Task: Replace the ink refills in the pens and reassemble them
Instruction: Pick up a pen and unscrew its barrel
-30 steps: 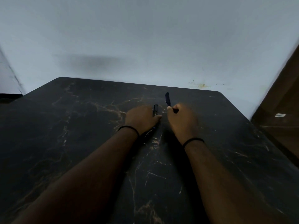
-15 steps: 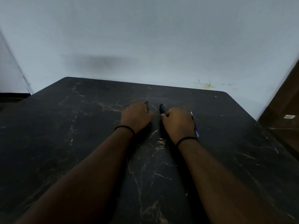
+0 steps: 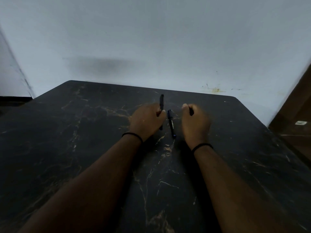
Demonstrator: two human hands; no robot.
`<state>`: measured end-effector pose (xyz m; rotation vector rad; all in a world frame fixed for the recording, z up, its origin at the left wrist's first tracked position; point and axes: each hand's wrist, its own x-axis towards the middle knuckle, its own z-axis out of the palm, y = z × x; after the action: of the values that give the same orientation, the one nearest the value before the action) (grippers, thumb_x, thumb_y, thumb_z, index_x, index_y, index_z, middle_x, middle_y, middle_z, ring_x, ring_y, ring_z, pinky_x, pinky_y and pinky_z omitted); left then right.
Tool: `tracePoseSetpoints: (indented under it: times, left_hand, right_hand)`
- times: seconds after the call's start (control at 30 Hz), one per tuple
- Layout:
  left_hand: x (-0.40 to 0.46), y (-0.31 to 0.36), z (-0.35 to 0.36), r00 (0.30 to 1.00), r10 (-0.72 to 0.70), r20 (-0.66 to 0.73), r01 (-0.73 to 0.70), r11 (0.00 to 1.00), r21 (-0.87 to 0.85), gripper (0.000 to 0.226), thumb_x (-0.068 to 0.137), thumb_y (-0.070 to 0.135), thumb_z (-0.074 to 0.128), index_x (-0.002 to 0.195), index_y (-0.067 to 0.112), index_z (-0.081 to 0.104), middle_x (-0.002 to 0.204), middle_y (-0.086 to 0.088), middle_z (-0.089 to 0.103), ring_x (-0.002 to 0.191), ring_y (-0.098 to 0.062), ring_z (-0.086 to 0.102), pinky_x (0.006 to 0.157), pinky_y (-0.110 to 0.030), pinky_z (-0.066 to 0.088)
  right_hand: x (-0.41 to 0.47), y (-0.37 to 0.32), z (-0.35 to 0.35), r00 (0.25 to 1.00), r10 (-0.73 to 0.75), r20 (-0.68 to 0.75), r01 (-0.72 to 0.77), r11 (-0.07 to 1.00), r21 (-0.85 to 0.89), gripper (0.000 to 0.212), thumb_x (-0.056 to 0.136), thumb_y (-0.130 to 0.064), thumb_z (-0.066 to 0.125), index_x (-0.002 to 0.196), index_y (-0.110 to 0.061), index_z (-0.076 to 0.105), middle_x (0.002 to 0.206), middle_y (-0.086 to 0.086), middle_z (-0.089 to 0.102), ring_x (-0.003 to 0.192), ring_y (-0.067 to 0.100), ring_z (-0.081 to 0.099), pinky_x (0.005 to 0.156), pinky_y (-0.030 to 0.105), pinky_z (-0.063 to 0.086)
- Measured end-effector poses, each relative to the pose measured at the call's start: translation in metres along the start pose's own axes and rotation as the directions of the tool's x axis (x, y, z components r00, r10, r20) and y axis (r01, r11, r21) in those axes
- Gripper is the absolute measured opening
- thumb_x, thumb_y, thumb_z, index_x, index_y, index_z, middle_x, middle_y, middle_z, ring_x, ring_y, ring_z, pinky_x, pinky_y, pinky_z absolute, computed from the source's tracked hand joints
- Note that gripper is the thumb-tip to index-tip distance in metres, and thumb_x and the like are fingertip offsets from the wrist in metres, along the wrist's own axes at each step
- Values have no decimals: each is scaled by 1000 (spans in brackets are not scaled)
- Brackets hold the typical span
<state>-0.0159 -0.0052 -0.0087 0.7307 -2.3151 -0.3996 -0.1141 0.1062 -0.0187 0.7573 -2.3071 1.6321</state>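
Here the loose pen (image 3: 171,123) lies lengthwise, cap end pointing away.

I see a table (image 3: 67,148) set against a wall (image 3: 151,39). My left hand (image 3: 146,121) and right hand (image 3: 195,123) sit side by side near its middle. One pen (image 3: 161,103) stands up from the left hand; another pen (image 3: 171,124) lies on the table between the two hands.

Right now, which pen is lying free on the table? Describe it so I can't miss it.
On the dark marble table, look between the left hand and right hand. The loose pen lies flat there, untouched, with white lettering and a blue end nearest you.
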Motion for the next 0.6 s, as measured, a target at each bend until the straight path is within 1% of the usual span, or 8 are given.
tracePoseSetpoints:
  times: [0.1, 0.17, 0.23, 0.27, 0.33, 0.4, 0.47, 0.6]
  left_hand:
    - [-2, 8, 0, 990, 125, -68, -128, 991, -40, 36, 92, 35, 55, 61, 22, 43, 57, 6, 48, 52, -10, 47, 48, -28, 36]
    - [-4, 12, 1, 977, 199, -75, -203, 978, -51, 31, 92, 34, 55, 65, 22, 46, 60, 7, 48, 55, -12, 48, 51, -30, 38]
    - [-6, 15, 3, 967, 252, -47, -255, 965, -67, 27, 93, 33, 55, 70, 21, 48, 65, 8, 47, 60, -14, 47, 53, -32, 37]
    - [-7, 16, 4, 961, 274, -32, -276, 958, -83, 25, 93, 32, 55, 72, 21, 48, 67, 9, 47, 62, -15, 47, 55, -32, 37]
    - [-8, 17, 6, 953, 304, -11, -303, 945, -124, 18, 92, 27, 57, 77, 21, 51, 74, 7, 52, 68, -16, 49, 59, -33, 40]
    - [-7, 16, 6, 951, 308, -9, -305, 938, -164, 10, 90, 21, 59, 82, 17, 56, 81, 1, 59, 75, -18, 53, 65, -37, 45]
    - [-7, 16, 6, 950, 311, -21, -309, 930, -199, 9, 89, 18, 60, 80, 15, 57, 80, 1, 59, 74, -18, 53, 64, -37, 43]
    - [-7, 15, 6, 952, 302, -58, -307, 920, -242, 21, 88, 17, 57, 73, 26, 46, 69, 13, 47, 64, -3, 45, 56, -22, 30]
  right_hand:
    - [3, -1, -2, 998, 43, 37, -49, 982, 184, 50, 101, -44, 52, 90, 1, 69, 78, 18, 68, 66, 27, 59, 57, 30, 40]
    - [3, -4, -2, 996, 51, 78, -71, 957, 281, 54, 99, -48, 55, 92, 4, 69, 79, 21, 68, 60, 20, 55, 57, 28, 40]
    - [2, -6, -1, 993, 29, 115, -68, 933, 353, 44, 99, -42, 60, 81, -3, 70, 66, 10, 63, 60, 8, 51, 57, 26, 42]
    - [3, -6, 0, 992, 17, 129, -65, 922, 381, 32, 98, -36, 62, 77, -12, 70, 68, 0, 64, 62, 6, 55, 62, 26, 47]
    - [4, -6, 1, 989, 8, 146, -68, 908, 413, 18, 97, -24, 65, 80, -27, 68, 76, -8, 69, 70, 7, 63, 72, 30, 55]
    - [4, -4, 1, 986, -1, 166, -69, 906, 418, 17, 97, -19, 65, 83, -29, 68, 81, -8, 71, 75, 9, 66, 75, 31, 57]
    - [3, -4, 1, 981, -22, 194, -62, 905, 420, 16, 97, -19, 65, 85, -29, 69, 81, -9, 73, 76, 7, 67, 74, 28, 56]
    - [3, -6, 2, 972, -68, 226, -38, 900, 434, 9, 96, -23, 66, 93, -24, 74, 88, -2, 76, 85, 14, 72, 82, 34, 59]
